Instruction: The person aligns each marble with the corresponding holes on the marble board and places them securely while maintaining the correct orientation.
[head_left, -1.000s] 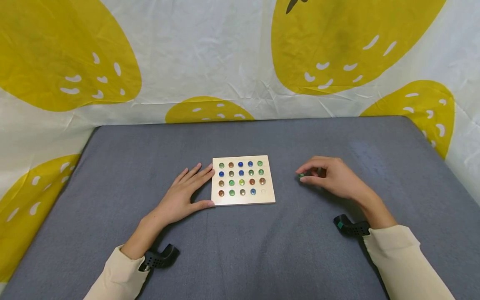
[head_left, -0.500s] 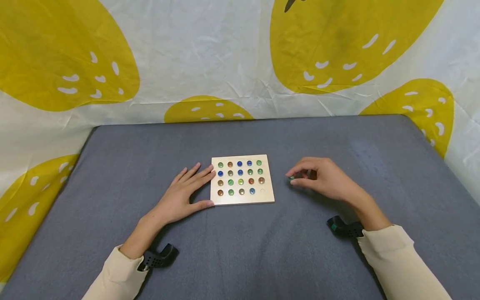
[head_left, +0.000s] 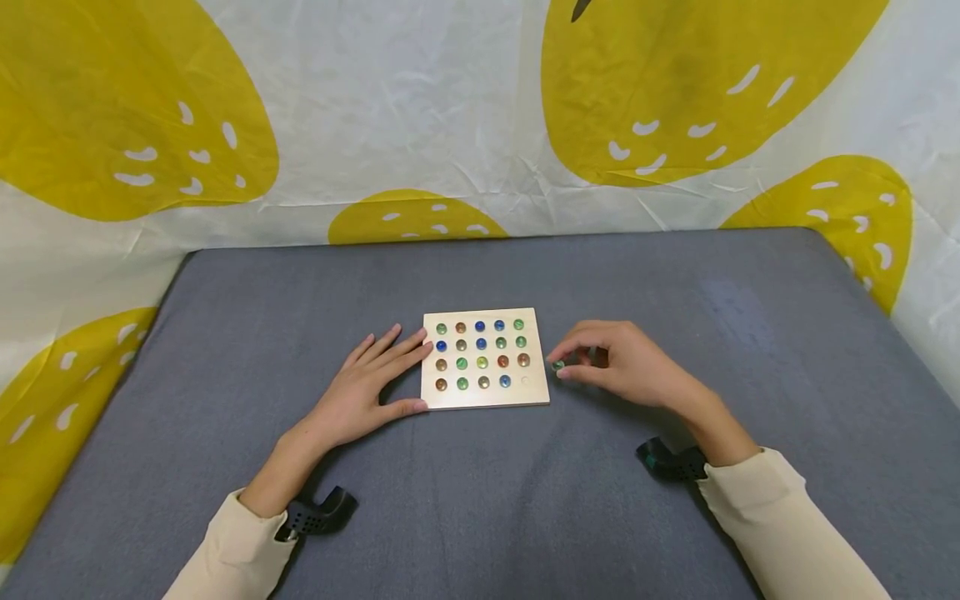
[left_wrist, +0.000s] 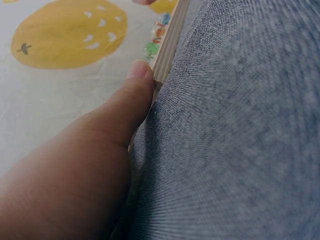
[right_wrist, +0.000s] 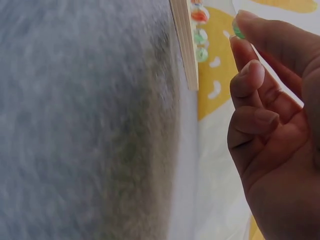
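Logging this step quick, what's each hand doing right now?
Left hand: open, fingers straight, resting against the wooden board.
Right hand: pinching a green marble.

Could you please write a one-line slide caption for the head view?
Right hand pinches a green marble beside a wooden board with one empty hole; left hand steadies it.

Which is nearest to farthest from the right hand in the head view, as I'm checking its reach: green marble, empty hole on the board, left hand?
1. Green marble: pinched in the right hand's fingertips.
2. Empty hole: board's near right corner, just left of the marble.
3. Left hand: across the board, resting against its left edge.
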